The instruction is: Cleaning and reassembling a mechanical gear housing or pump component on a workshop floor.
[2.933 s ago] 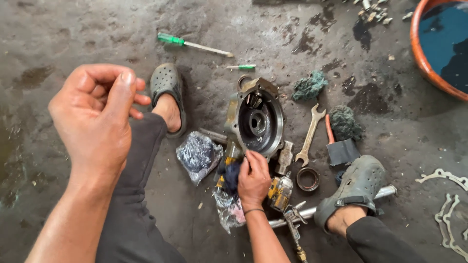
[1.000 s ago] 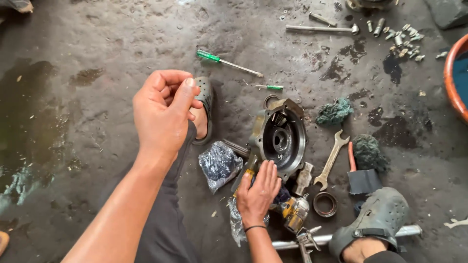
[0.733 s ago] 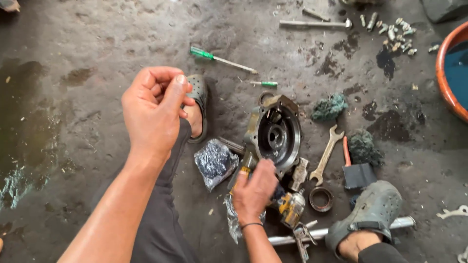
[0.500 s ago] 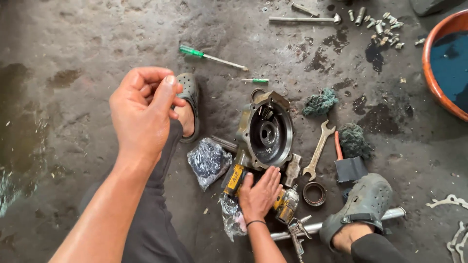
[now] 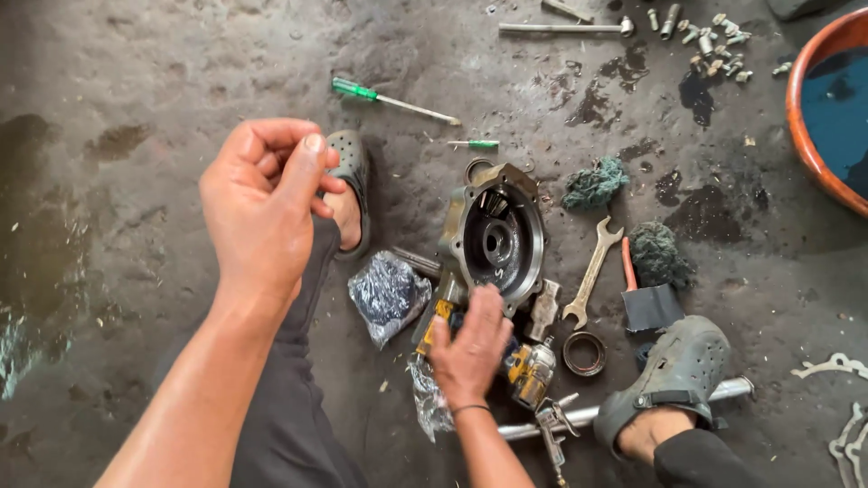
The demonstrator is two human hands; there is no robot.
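Dark oil-stained concrete floor (image 5: 136,90) is used as the work surface; parts are spread within arm's reach between the person's two sandalled feet. Orange-rimmed basin of dark liquid (image 5: 827,108) is kept at the far right edge, apart from the parts.

Round dark cast-metal housing with central bore (image 5: 495,237) is stood tilted, open face up toward the camera, so the inside is visible. Left hand (image 5: 262,212) is raised above the knee, thumb and fingertips pinched together; whether something small is gripped cannot be told. Right hand (image 5: 470,348) is laid flat, fingers spread and empty, over a yellow-and-black tool (image 5: 524,370) just below the housing, partly hidden.

Crumpled dark plastic bag (image 5: 389,291) lies just left of the housing. Silver open-ended spanner (image 5: 592,271) is laid to its right, a metal ring (image 5: 584,352) below the spanner's jaw end. Green-handled screwdriver (image 5: 393,98) is left further out on the floor. Loose bolts (image 5: 714,41) are grouped at the top right, well apart.
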